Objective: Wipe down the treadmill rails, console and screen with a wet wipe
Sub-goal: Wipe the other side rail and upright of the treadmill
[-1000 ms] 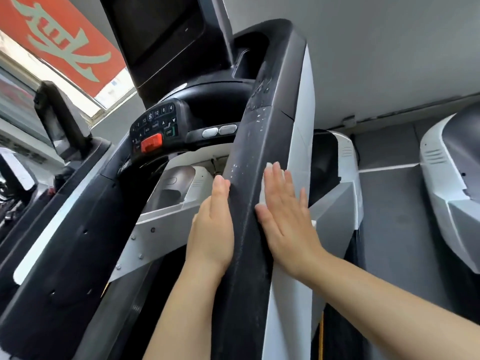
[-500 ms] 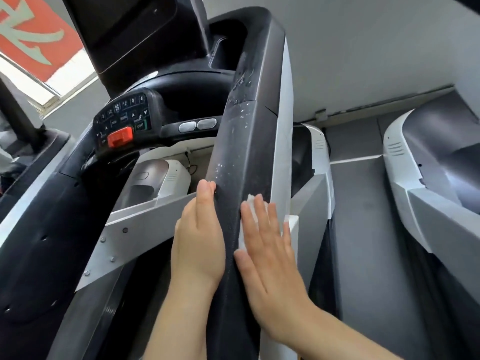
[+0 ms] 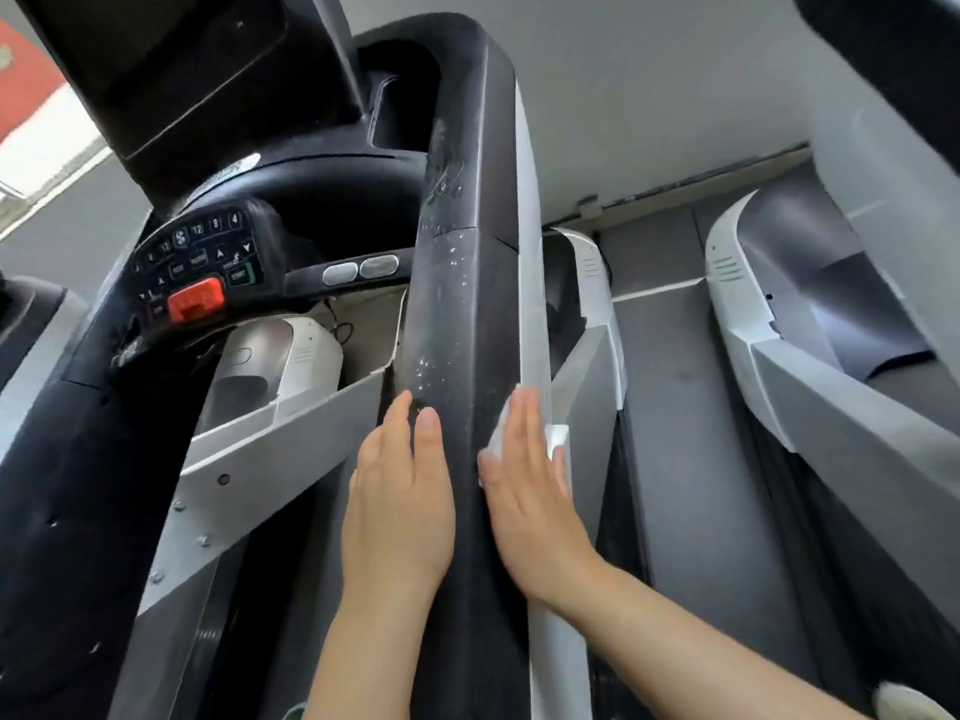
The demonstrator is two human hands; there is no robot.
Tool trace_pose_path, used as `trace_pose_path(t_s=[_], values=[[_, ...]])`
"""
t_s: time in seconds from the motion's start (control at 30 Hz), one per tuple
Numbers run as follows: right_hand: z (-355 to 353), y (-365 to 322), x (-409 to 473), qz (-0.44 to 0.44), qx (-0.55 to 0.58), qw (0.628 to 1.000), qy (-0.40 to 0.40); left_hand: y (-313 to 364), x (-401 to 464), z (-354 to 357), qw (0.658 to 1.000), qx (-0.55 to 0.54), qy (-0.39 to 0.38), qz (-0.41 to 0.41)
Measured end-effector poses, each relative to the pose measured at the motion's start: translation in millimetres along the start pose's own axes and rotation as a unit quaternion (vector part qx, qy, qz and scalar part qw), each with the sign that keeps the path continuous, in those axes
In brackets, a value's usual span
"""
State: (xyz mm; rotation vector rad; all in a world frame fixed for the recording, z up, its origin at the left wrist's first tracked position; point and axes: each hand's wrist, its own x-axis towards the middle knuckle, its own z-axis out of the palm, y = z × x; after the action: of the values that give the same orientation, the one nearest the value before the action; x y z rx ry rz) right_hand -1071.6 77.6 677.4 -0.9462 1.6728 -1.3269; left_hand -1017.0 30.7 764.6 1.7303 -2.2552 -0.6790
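The treadmill's right rail (image 3: 457, 304) is black on top with a grey-white outer side, and it runs up the middle of the view. My left hand (image 3: 400, 506) lies flat against the rail's inner edge with straight fingers. My right hand (image 3: 530, 491) presses a white wet wipe (image 3: 557, 438) flat against the rail's outer side; only the wipe's edges show around the fingers. The console keypad (image 3: 200, 262) with a red stop button sits at the left. The dark screen (image 3: 171, 49) is above it.
The left rail (image 3: 67, 459) crosses the lower left. A neighbouring treadmill's white shroud (image 3: 748, 314) and grey belt (image 3: 680, 418) lie to the right. A grey wall fills the background. A white shoe tip (image 3: 904, 704) shows at the bottom right.
Both hands have slid down the right rail towards me, the right hand carrying the wipe with it. The camera has turned to the right.
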Motion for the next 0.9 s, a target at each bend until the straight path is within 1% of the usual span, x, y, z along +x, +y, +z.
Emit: trace_pose_path(t_s=[0.07, 0.1, 0.17, 0.2, 0.27, 0.3, 0.33, 0.4, 0.53, 0.6, 0.7, 0.77, 0.9], values=[[-18, -10, 51, 0.096, 0.109, 0.989, 0.027, 8, 5, -1, 0.995, 0.086, 0.001, 0.043], [-25, -14, 65, 0.118, 0.137, 0.983, 0.037, 13, 9, 0, 0.992, 0.108, 0.007, 0.061], [-29, -13, 62, 0.108, 0.137, 0.984, 0.034, 23, 17, 3, 0.991, 0.096, 0.014, 0.087], [-26, -7, 47, 0.099, 0.126, 0.987, 0.021, 25, 23, 5, 0.986, 0.101, 0.018, 0.130], [-12, 1, 2, 0.109, 0.106, 0.988, -0.016, 24, 31, 11, 0.966, 0.127, 0.022, 0.224], [-5, 6, -15, 0.114, 0.103, 0.988, -0.020, 21, 35, 14, 0.954, 0.148, 0.017, 0.259], [1, 12, -22, 0.116, 0.107, 0.987, -0.020, 16, 38, 16, 0.947, 0.162, 0.014, 0.276], [2, 21, -5, 0.126, 0.131, 0.983, -0.009, 10, 40, 20, 0.944, 0.159, 0.019, 0.288], [-22, 27, 63, 0.182, 0.169, 0.968, 0.034, 17, 41, 23, 0.943, 0.157, 0.031, 0.290], [-24, 31, 63, 0.171, 0.170, 0.970, 0.032, 21, 44, 24, 0.938, 0.173, 0.037, 0.297], [-7, 30, 22, 0.133, 0.161, 0.978, -0.005, 20, 44, 25, 0.936, 0.190, 0.041, 0.294], [2, 32, 8, 0.122, 0.166, 0.978, 0.001, 19, 43, 24, 0.935, 0.195, 0.043, 0.294], [-18, 36, 55, 0.165, 0.176, 0.970, 0.002, 18, 44, 22, 0.932, 0.204, 0.044, 0.295]])
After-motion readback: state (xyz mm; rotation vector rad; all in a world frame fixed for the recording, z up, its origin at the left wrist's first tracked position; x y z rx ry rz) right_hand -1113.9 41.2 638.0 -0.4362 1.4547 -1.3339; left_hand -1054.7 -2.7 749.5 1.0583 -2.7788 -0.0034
